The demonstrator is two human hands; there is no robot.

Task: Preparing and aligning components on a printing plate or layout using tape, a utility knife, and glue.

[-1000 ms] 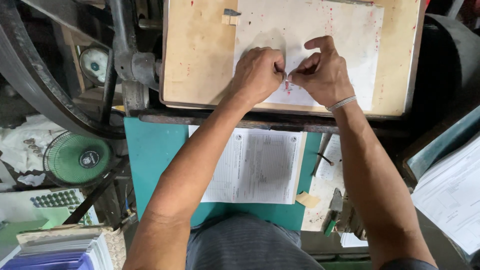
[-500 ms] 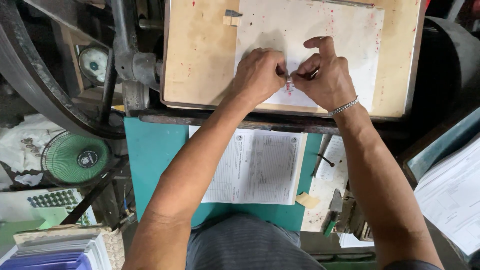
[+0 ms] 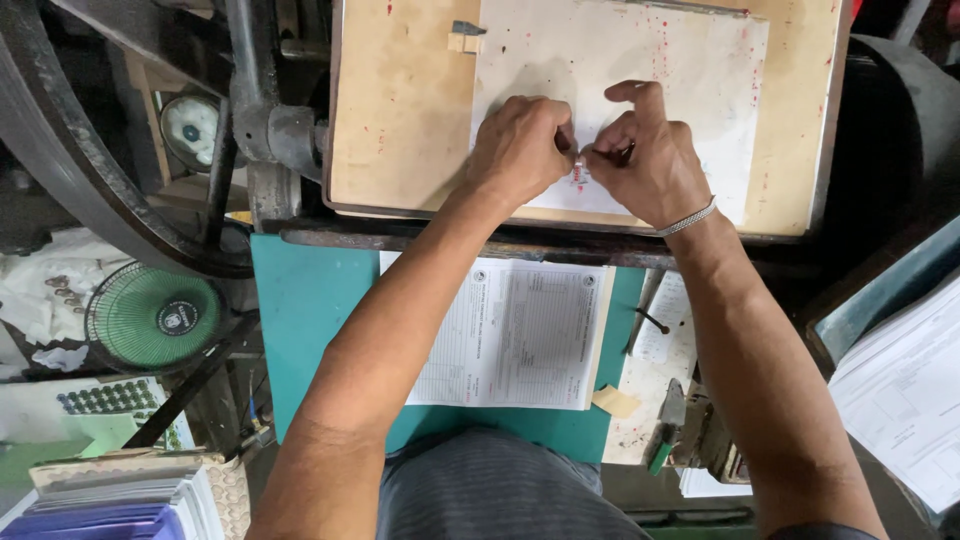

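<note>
My left hand (image 3: 520,148) and my right hand (image 3: 648,155) meet over a white sheet (image 3: 640,70) spotted with red, which lies on a tan board (image 3: 400,110) of a printing machine. Between the fingertips of both hands sits a small white and red piece (image 3: 579,171), pinched from both sides. A thin dark tool (image 3: 626,152) shows in my right hand's fingers. A metal bracelet (image 3: 688,218) circles my right wrist. A small tan and grey tab (image 3: 465,36) is stuck near the sheet's top left corner.
A stack of printed forms (image 3: 520,335) lies on a teal table (image 3: 310,320) below the board. A green fan (image 3: 152,318) sits at left, beside a large dark flywheel (image 3: 70,190). More paper stacks (image 3: 905,390) lie at right, and purple-edged booklets (image 3: 110,510) at bottom left.
Both hands have stayed at the same spot on the sheet; the fingers shifted slightly around the small piece.
</note>
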